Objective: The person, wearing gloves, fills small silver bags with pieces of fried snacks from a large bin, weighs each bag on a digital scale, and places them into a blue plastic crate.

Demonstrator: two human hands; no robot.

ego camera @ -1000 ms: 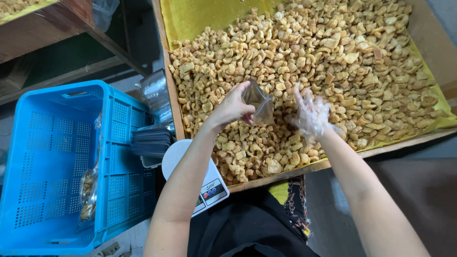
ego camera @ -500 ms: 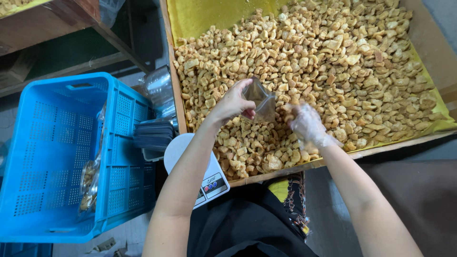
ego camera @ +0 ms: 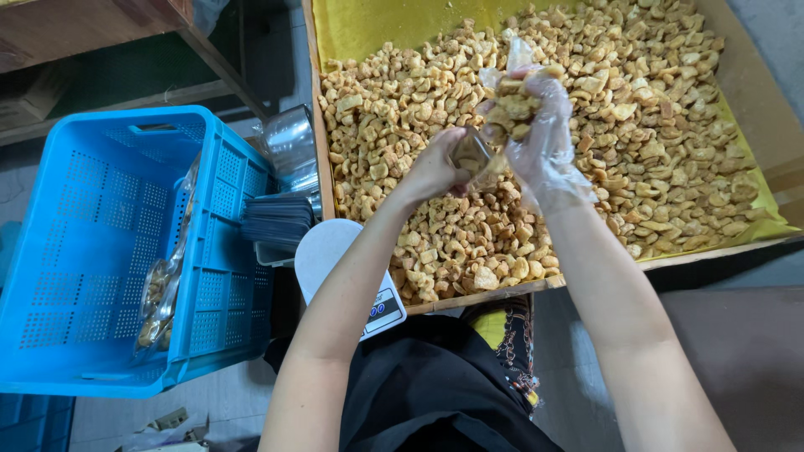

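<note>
Fried snack pieces (ego camera: 502, 105): light, brittle | cupped loosely in gloved right hand (ego camera: 536, 138) | left hand (ego camera: 435, 167) pinched on thin, limp clear pouch (ego camera: 471, 155) at its mouth, beside right hand.

Glossy plastic glove (ego camera: 548, 155); perforated plastic crate (ego camera: 109, 251); wooden tray (ego camera: 737, 75).

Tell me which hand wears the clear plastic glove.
The right hand, full of fried snacks; the left hand is bare, pinching the small clear bag.

To your left stands a blue perforated plastic crate (ego camera: 100, 251) with a filled clear bag (ego camera: 163, 285) inside. Beside it you see a stack of dark flat sheets (ego camera: 276, 219), a shiny metal container (ego camera: 289, 142) and a white round kitchen scale (ego camera: 335, 259).
</note>
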